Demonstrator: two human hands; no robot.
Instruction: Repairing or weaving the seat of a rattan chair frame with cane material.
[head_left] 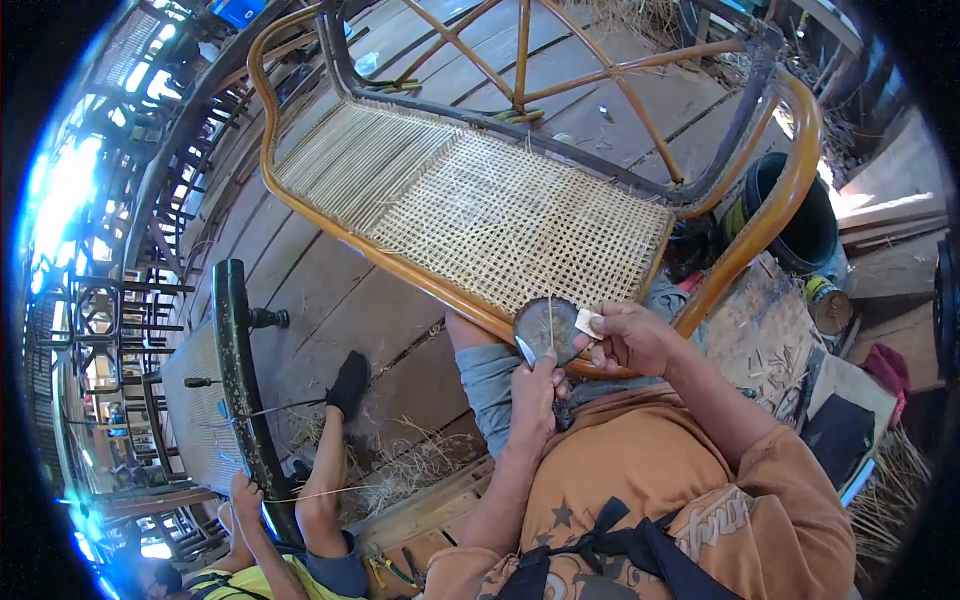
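Note:
My left hand [535,395] is closed round a small knife [525,351], its pale blade pointing up. A thin cane strand [550,322] rises from beside my left fingertips over a round dark disc [534,316], which rests at the chair's near rail. In my right hand [637,338], a small pale block [588,322] is pinched between thumb and fingers, just right of the disc. Just beyond both hands spreads a woven cane seat panel [520,215], with open mesh on the right and straight strands at far left.
An orange-brown curved chair frame [798,180] borders the panel. At right stand a dark bucket [805,225] and a can [830,305] beside a board with scraps [765,365]. At lower left, a co-worker's hand [245,497] works at another cane piece with a dark rail [232,350]. Fibre shavings [420,465] litter the floor.

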